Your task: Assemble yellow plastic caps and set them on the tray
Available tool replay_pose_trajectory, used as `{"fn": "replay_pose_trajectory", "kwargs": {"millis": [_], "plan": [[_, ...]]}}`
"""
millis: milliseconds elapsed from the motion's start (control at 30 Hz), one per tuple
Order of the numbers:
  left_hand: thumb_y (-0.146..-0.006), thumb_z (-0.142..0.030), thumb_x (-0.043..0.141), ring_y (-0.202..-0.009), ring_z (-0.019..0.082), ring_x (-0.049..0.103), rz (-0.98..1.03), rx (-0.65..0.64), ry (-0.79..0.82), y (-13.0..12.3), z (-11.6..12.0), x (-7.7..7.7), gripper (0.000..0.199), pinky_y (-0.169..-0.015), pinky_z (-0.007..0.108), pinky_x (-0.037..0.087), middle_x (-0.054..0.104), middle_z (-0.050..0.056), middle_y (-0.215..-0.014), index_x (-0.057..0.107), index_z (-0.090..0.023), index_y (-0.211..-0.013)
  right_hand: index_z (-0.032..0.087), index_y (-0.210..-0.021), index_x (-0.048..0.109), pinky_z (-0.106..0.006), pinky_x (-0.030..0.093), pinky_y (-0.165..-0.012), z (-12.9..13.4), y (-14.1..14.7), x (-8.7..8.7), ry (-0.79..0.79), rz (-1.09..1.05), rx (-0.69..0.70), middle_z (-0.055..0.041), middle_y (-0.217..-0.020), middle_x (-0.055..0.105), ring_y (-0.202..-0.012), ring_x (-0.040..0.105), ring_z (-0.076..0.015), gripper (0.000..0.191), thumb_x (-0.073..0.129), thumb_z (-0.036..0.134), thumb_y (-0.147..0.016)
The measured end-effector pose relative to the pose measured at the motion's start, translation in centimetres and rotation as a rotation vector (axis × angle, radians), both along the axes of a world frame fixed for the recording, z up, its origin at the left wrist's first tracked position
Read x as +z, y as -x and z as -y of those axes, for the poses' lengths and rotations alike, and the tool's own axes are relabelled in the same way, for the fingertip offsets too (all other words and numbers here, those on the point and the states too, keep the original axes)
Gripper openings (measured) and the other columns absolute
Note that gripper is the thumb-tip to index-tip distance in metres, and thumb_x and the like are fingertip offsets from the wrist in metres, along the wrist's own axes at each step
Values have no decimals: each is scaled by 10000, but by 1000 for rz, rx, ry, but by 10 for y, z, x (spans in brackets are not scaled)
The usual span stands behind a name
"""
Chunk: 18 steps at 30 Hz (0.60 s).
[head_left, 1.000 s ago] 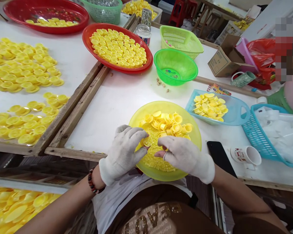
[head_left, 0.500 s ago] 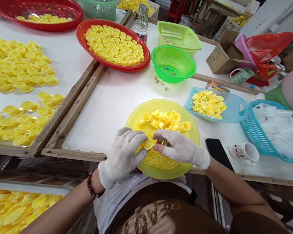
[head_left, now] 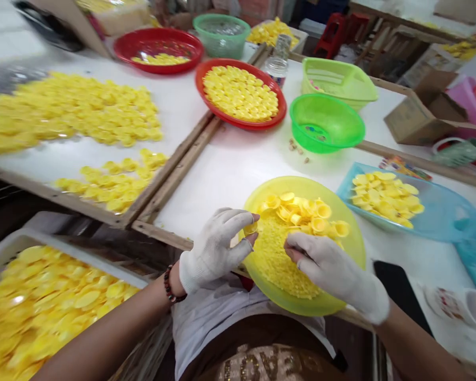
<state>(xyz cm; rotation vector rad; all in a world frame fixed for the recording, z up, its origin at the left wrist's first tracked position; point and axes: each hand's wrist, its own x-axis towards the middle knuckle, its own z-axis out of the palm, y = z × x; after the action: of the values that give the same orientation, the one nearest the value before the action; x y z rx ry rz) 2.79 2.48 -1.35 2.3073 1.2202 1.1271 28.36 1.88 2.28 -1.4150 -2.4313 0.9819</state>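
At the near edge of the counter, a yellow bowl sits partly over the edge, just in front of the person's body. It holds a bed of fine yellow granules on its near side and a heap of small yellow cups on its far side. The left hand, in a white knit glove, is at the bowl's left rim with thumb and forefinger pinched shut on one small yellow cup, the other fingers loosely curled. The right hand, gloved the same way, rests palm down over the granules with its fingers bent downward; whether it has hold of anything cannot be told. A beaded bracelet circles the left wrist. To the right of the bowl lies a blue tray with more yellow pieces, and a dark phone lies near the right forearm at the counter's near edge. Towards the far edge stand a green bowl, a light green basket and a red oval dish full of yellow caps. Across the wooden frame on the left, loose yellow caps cover the neighbouring counter surface.
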Motion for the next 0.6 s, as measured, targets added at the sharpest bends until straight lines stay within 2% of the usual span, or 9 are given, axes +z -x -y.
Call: {"fn": "replay_pose_trajectory", "kwargs": {"millis": [67, 167, 267, 333, 433, 500, 600], "plan": [[-930, -271, 625, -1039, 210, 663, -40, 131, 0, 28, -11, 5, 218, -928, 357, 551, 694, 41, -1119, 609, -247, -1146, 225, -895, 555, -311, 428, -700, 4, 2, -5, -3, 49, 47, 0, -828, 652, -742, 599, -153, 141, 440, 218, -975], [-896, -329, 639, -1003, 228, 655, -145, 442, 24, 91, -42, 14, 207, -924, 358, 533, 692, 49, -1056, 658, -207, -1062, 237, -980, 585, -329, 452, -737, 7, 7, -10, -9, 76, 93, -16, -907, 691, -824, 646, -184, 152, 434, 247, -987], [-866, -370, 651, -901, 203, 643, -189, 749, 154, 153, -90, 25, 286, -863, 317, 521, 702, 43, -987, 680, -182, -1080, 241, -987, 592, -334, 463, -741, 10, 14, -10, 15, 97, 124, -16, -900, 692, -824, 649, -189, 174, 419, 259, -998], [-879, -374, 629, -931, 180, 626, -253, 850, 284, 180, -127, 29, 327, -883, 288, 501, 704, 34, -1046, 668, -187, -1144, 238, -975, 592, -328, 467, -735, 13, 20, -9, 40, 112, 146, -15, -882, 686, -814, 645, -184, 186, 408, 247, -999], [-868, -349, 622, -1022, 195, 600, -346, 886, 409, 193, -176, 24, 384, -963, 336, 471, 690, 44, -1163, 647, -199, -1220, 235, -956, 592, -314, 476, -729, 20, 26, -12, 59, 132, 159, -11, -877, 685, -809, 648, -176, 189, 406, 226, -992], [-831, -331, 647, -1041, 243, 610, -373, 889, 461, 192, -201, 13, 401, -1004, 427, 448, 696, 71, -1164, 665, -202, -1210, 237, -943, 596, -302, 488, -726, 25, 27, -19, 51, 142, 152, -7, -881, 693, -805, 659, -171, 185, 416, 217, -982], [-792, -302, 660, -1074, 316, 623, -425, 875, 526, 188, -224, -8, 384, -1047, 538, 391, 709, 106, -1135, 698, -194, -1158, 251, -976, 616, -279, 519, -740, 30, 25, -33, 11, 111, 122, -1, -895, 711, -810, 683, -163, 185, 435, 214, -969]]}}
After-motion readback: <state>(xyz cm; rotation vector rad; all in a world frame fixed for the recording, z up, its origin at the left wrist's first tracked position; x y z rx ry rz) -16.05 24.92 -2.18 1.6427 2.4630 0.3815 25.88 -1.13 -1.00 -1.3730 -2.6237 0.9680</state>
